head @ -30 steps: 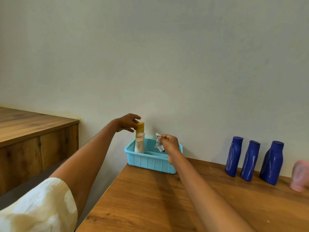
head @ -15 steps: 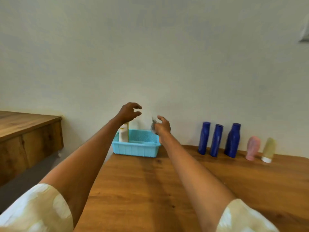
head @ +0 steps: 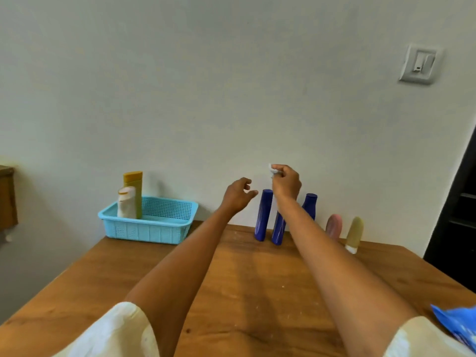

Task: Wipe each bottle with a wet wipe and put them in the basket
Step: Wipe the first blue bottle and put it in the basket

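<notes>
Left hand (head: 238, 195) hovered empty, fingers loosely spread and half curled, just left of the nearest blue bottle (head: 263, 215). Right hand (head: 286, 182) hung above the row, fingertips pinched on a crumpled wet wipe (head: 272, 170).

Three blue bottles stood upright against the wall on the tabletop (head: 244, 284): nearest one, a second (head: 278, 228) half hidden behind the right forearm, a third (head: 310, 206) behind that. Further right, a pink bottle (head: 334, 226) and an olive bottle (head: 355, 233) with a white cap, both standing cap down. Already in the light blue basket (head: 144, 230): a white bottle (head: 126, 203) and a taller yellow one (head: 134, 186), both upright at the left end.

Handling, judged only: blue bottles looked like smooth glossy plastic, tall and narrow, so probably light, stiff, easy to tip. Likely slick once wetted. Best taken round the mid body below the shoulder, not by the cap. Neighbours sat close, so risk of knocking one over during the lift.

Basket: perforated moulded plastic, rectangular, flared rim. Tabletop: varnished wood, some pale specks. Wipe: soft, limp, bunched small. Blue pack (head: 458, 325) at the near right corner, likely the wipes packet; print unreadable.

Two of seven visible bottles binned, five left.
</notes>
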